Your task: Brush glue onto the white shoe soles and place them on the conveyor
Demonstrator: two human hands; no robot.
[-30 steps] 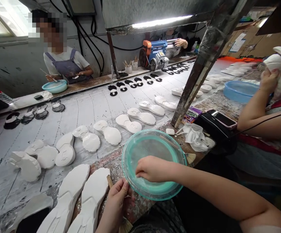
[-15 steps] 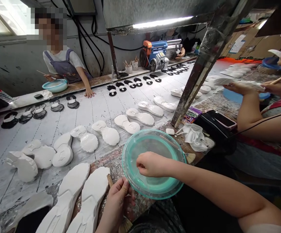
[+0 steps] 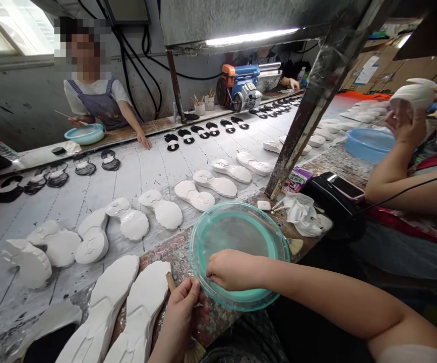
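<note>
My left hand (image 3: pixel 183 302) is closed around a brush (image 3: pixel 170 282); its wooden handle shows above my fingers and bristles show below. Close beside it lie two large white shoe soles (image 3: pixel 148 292). Over the left part of a round teal bowl (image 3: pixel 241 219), which seems to have a clear cover, is my right hand (image 3: pixel 231 269). Its fingers are curled together, and what they hold, if anything, is hidden. Several white soles (image 3: pixel 161 209) lie in a row on the pale belt just beyond the bowl.
A slanted metal post (image 3: pixel 305 108) stands right of the bowl, near a crumpled white cloth (image 3: pixel 303 214) and a phone (image 3: pixel 342 185). At right, a co-worker's hands (image 3: pixel 411 123) hold white soles above a blue basin (image 3: pixel 369 143). Across the belt (image 3: pixel 138 174), another person sits near black-and-white pieces (image 3: pixel 110 160).
My right hand has moved down and left over the bowl; my left hand has stayed put. The soles on the belt have shifted slightly left. At right, the co-worker's hands have lifted the soles.
</note>
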